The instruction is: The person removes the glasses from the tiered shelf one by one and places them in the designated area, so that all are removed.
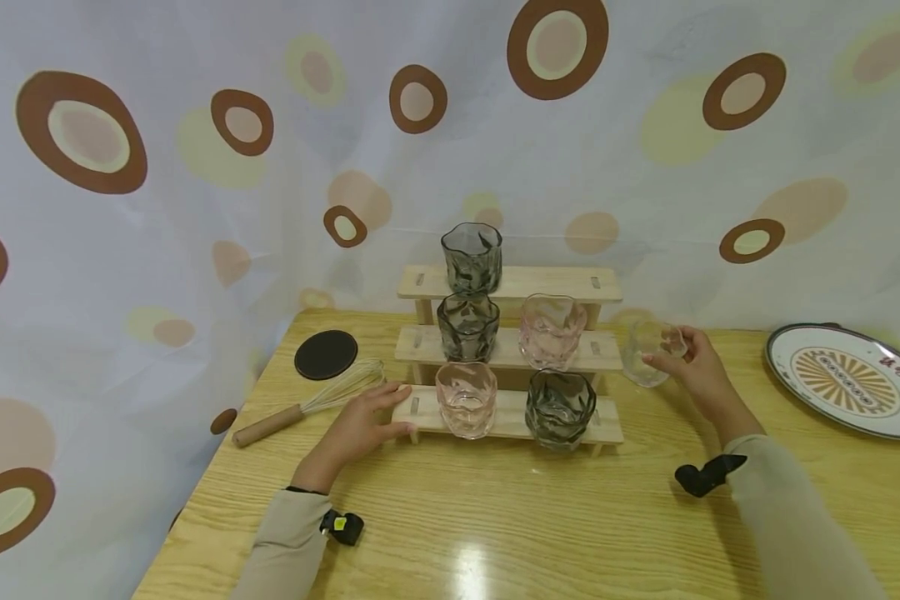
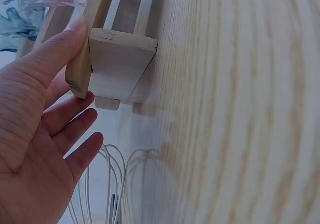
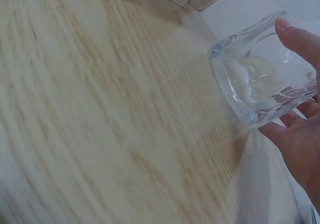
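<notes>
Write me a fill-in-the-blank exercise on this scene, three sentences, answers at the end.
1. The right hand holds a ____ glass beside the wooden stepped rack.
2. The left hand touches the rack's ____ step.
3. The wire whisk lies on the table just in front of a round black ____.

Missing words: clear; lowest; coaster
</notes>
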A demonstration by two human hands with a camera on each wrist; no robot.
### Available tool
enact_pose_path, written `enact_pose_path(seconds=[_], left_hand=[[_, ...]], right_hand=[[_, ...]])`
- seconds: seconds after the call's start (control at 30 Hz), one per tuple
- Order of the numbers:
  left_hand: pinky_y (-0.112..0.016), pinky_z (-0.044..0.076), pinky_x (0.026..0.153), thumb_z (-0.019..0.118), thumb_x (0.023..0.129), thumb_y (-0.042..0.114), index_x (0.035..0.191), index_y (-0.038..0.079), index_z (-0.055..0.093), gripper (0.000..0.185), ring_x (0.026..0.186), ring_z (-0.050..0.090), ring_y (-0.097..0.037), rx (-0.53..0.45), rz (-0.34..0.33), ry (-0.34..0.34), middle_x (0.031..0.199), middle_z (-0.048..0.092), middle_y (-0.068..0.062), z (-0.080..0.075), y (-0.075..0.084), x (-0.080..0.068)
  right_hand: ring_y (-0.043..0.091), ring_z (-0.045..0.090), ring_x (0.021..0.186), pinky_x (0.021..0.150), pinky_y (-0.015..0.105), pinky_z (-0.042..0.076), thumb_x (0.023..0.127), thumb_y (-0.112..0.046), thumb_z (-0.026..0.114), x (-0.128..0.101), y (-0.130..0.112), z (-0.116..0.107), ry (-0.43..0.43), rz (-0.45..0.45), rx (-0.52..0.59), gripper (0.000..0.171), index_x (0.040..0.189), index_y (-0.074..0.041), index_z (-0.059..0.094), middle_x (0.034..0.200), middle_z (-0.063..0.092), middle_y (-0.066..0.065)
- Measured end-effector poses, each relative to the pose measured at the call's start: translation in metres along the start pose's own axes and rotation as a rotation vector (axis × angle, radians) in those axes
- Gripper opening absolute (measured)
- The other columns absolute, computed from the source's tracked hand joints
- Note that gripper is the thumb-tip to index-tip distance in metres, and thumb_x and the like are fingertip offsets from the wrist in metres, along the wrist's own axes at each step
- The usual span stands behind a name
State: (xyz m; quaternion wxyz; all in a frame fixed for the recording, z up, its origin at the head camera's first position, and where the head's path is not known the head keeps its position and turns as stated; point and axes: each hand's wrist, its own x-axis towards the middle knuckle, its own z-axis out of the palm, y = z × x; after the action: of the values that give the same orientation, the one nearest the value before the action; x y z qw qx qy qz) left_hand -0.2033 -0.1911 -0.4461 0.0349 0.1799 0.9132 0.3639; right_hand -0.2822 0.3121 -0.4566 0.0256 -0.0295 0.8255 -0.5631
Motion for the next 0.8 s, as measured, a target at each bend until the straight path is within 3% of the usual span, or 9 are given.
enact_pose_path(seconds=[0.3,0.57,0.67,0.8], left_hand=[[-0.055,0.029,0.108,0.073,0.082,0.031,0.138,0.009,0.050,0.065,0.137,0.030,-0.038,-0.003,0.005,0.003,0.146,0.039,-0.018,0.0001,-0.0017,0.0003],[-0.055,0.028,0.108,0.072,0.082,0.031,0.139,0.010,0.049,0.065,0.137,0.029,-0.037,0.005,-0.004,0.001,0.147,0.038,-0.017,0.0009,-0.0013,-0.0013],[-0.055,0.028,0.108,0.072,0.082,0.032,0.139,0.011,0.049,0.065,0.137,0.029,-0.037,0.005,-0.007,0.001,0.147,0.038,-0.016,0.0009,-0.0008,-0.0013],[-0.055,0.029,0.108,0.072,0.083,0.032,0.139,0.010,0.050,0.064,0.137,0.030,-0.037,-0.003,-0.006,0.006,0.146,0.039,-0.017,0.0010,-0.0004,-0.0005]], right_hand=[[0.038,0.025,0.134,0.100,0.044,0.037,0.095,-0.033,0.059,-0.0010,0.0030,0.0011,0.017,-0.024,-0.021,0.076,0.146,-0.003,0.011,0.147,0.019,0.019],[0.035,0.026,0.132,0.091,0.023,0.040,0.094,-0.032,0.060,-0.0038,0.0014,0.0047,0.033,-0.043,0.016,0.075,0.147,-0.005,0.014,0.146,0.020,0.018],[0.036,0.025,0.132,0.091,0.025,0.040,0.095,-0.031,0.060,-0.0039,0.0009,0.0053,0.033,-0.041,0.014,0.075,0.147,-0.005,0.013,0.146,0.019,0.018],[0.040,0.022,0.134,0.099,0.041,0.037,0.096,-0.030,0.058,-0.0038,-0.0002,0.0052,0.020,-0.028,0.012,0.079,0.150,-0.004,0.006,0.148,0.014,0.021]])
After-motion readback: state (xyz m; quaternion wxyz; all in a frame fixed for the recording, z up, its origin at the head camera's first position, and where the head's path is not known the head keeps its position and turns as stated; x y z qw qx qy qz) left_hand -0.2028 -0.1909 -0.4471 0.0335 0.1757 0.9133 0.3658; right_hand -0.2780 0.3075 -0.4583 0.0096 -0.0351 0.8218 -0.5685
